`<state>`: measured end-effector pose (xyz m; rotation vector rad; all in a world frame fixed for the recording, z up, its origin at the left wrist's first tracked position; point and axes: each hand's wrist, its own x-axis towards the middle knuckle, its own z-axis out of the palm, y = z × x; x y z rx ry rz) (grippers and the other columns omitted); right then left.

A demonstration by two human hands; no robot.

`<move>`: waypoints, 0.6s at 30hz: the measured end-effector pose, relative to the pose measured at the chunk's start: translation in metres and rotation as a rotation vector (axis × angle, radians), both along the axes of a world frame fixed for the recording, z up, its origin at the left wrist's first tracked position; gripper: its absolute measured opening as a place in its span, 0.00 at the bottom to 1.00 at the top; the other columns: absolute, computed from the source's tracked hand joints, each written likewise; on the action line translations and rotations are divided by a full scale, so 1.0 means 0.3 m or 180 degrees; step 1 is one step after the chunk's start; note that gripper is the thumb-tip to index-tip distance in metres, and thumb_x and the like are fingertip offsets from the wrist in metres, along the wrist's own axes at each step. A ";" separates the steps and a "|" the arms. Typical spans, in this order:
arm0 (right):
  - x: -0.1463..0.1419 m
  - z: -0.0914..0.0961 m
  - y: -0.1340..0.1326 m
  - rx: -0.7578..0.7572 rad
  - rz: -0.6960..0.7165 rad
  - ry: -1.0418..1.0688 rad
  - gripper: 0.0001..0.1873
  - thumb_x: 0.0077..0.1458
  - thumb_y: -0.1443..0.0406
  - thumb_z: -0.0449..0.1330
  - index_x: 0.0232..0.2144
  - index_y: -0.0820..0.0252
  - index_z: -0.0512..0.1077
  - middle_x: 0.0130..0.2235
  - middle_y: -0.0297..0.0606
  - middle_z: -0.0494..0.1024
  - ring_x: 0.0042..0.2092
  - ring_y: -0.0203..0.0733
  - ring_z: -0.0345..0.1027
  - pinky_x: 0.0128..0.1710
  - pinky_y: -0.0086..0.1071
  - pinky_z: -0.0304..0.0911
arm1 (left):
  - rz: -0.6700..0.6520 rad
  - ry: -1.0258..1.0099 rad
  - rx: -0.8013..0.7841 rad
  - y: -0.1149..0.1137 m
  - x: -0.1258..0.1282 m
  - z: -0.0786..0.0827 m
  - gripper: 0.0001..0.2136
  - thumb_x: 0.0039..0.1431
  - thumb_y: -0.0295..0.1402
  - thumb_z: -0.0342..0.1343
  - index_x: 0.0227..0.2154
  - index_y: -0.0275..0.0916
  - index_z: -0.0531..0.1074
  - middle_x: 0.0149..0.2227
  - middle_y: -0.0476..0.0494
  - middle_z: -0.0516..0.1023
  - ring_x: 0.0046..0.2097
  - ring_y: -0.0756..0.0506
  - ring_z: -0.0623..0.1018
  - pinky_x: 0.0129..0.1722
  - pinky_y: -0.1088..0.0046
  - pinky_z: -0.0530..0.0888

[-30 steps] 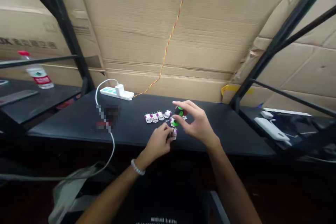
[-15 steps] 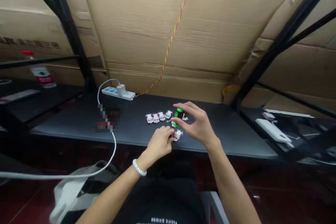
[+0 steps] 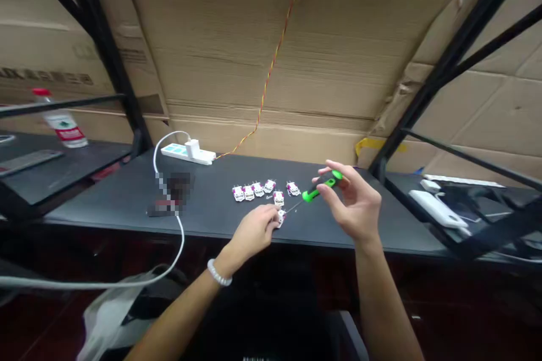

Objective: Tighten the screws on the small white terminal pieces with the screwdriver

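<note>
My right hand (image 3: 353, 197) is closed round the green and black handle of a screwdriver (image 3: 324, 185). The tool slants down to the left, its thin shaft reaching a small white and purple part (image 3: 280, 218). That part is pinched in the fingers of my left hand (image 3: 258, 228) near the table's front edge; the fingers partly cover it. Whether the tip touches it I cannot tell. Just beyond lie a similar part (image 3: 278, 198) and another (image 3: 292, 188) to its right. Several more stand in a row (image 3: 249, 192) on the left.
A white power strip (image 3: 188, 152) with a plug stands at the back of the black table (image 3: 212, 208); its white cable (image 3: 183, 237) hangs over the front edge. Cardboard (image 3: 254, 39) walls the back. Black metal posts (image 3: 110, 51) flank the table. A bottle (image 3: 65, 124) stands at left.
The screwdriver has gone from nearly upright to a slant, as my right hand moved to the right. My left hand keeps hold of the small part. The view has shifted slightly.
</note>
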<state>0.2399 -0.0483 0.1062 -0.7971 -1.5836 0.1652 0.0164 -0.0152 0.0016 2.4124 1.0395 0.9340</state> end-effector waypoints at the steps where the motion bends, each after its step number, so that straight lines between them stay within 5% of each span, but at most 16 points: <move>1: 0.018 -0.006 -0.006 0.0010 -0.0072 0.0075 0.23 0.61 0.64 0.69 0.58 0.51 0.77 0.47 0.40 0.82 0.44 0.46 0.81 0.46 0.41 0.81 | -0.0020 0.0024 -0.0014 0.002 -0.004 0.002 0.07 0.68 0.23 0.54 0.37 0.41 0.74 0.55 0.42 0.81 0.55 0.41 0.79 0.59 0.63 0.74; 12: 0.144 -0.058 -0.040 0.0260 -0.0439 0.0643 0.21 0.58 0.66 0.71 0.54 0.53 0.79 0.44 0.40 0.83 0.39 0.45 0.83 0.41 0.40 0.83 | 0.0176 0.0268 0.0179 -0.018 -0.008 0.032 0.06 0.69 0.26 0.55 0.38 0.40 0.75 0.53 0.39 0.78 0.52 0.39 0.78 0.57 0.59 0.76; 18: 0.181 -0.041 -0.042 0.0484 -0.0487 0.0961 0.21 0.57 0.67 0.72 0.53 0.53 0.80 0.42 0.38 0.83 0.37 0.42 0.83 0.40 0.36 0.82 | 0.0011 0.0640 0.0329 0.052 0.099 0.123 0.09 0.68 0.25 0.55 0.38 0.39 0.80 0.43 0.40 0.81 0.47 0.40 0.80 0.53 0.60 0.77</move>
